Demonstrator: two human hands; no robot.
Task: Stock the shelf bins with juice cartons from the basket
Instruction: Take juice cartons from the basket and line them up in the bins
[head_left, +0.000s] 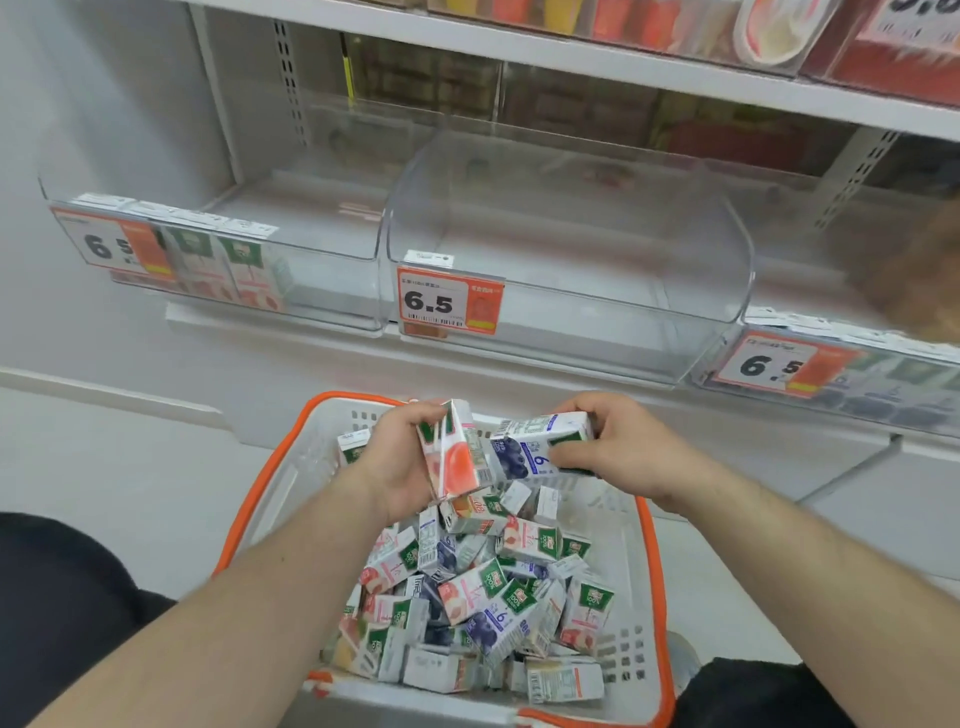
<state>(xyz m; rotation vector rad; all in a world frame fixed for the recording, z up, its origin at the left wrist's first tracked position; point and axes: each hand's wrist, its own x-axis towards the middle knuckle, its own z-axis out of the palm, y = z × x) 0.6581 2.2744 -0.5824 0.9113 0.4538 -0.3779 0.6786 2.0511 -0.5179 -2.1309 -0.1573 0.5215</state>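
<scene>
Shelf (519, 358) carries clear bins; middle bin (571, 291) bare, left bin (218, 260) part-filled. White basket (647, 571), orange-rimmed, below, heaped with juice cartons (483, 597). Left hand (400, 467) grips a peach carton (454, 452); right hand (618, 447) grips a blueberry carton (535, 447), both just above the basket.

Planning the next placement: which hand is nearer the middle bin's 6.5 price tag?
Left. The left hand holds a peach carton just below the tag; the right hand is farther to its right.
</scene>
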